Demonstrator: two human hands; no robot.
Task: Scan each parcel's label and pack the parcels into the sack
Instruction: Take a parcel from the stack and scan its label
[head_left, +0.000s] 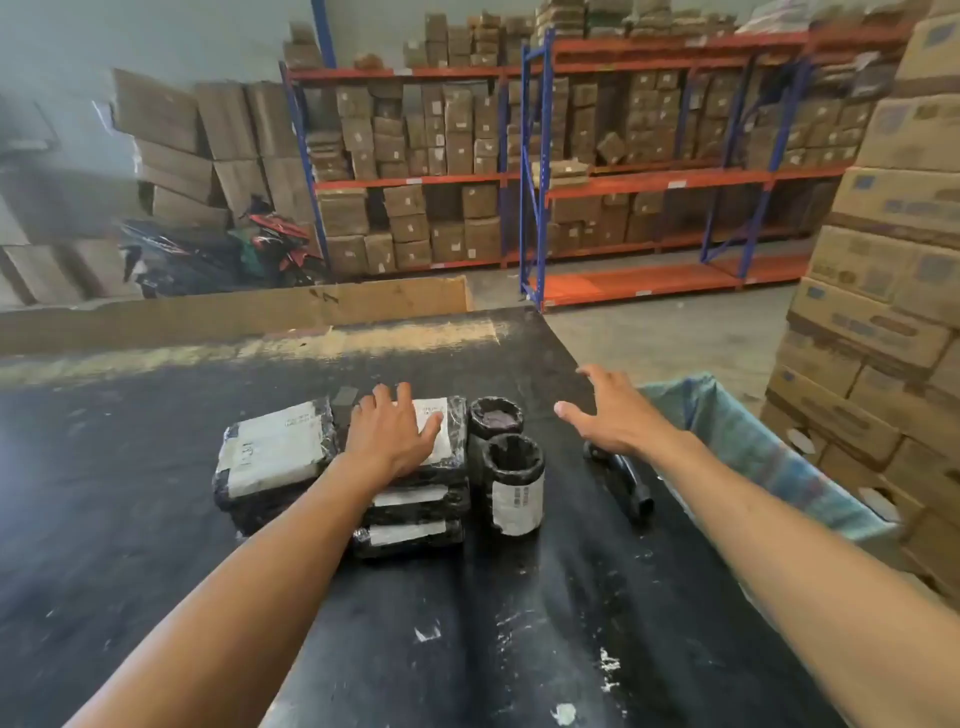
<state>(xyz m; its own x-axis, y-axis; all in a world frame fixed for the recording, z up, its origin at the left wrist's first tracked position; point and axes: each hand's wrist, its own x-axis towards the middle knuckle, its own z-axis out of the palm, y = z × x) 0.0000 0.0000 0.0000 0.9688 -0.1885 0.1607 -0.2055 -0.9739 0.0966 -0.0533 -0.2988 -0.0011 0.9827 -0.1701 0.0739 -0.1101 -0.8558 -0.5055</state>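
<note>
A: Head view, hands?
B: Left hand (396, 435), fingers straight, lies flat on the top flat parcel (439, 434) of a stack; holds nothing. Right hand (613, 410), fingers spread, hovers above the table (156, 493), gripping nothing.
A: Parcels?
B: Flat parcels, glossy black wrap, white paper labels; another flat one (275, 452) leans just beside the stack. Two cylindrical parcels (514, 483), black-wrapped, upright (the nearer shows a label). A black scanner (623, 483) lies near the table's right edge.
A: Sack?
B: Woven sack (753, 441), pale blue-green, mouth open, beside the table's right edge.
</note>
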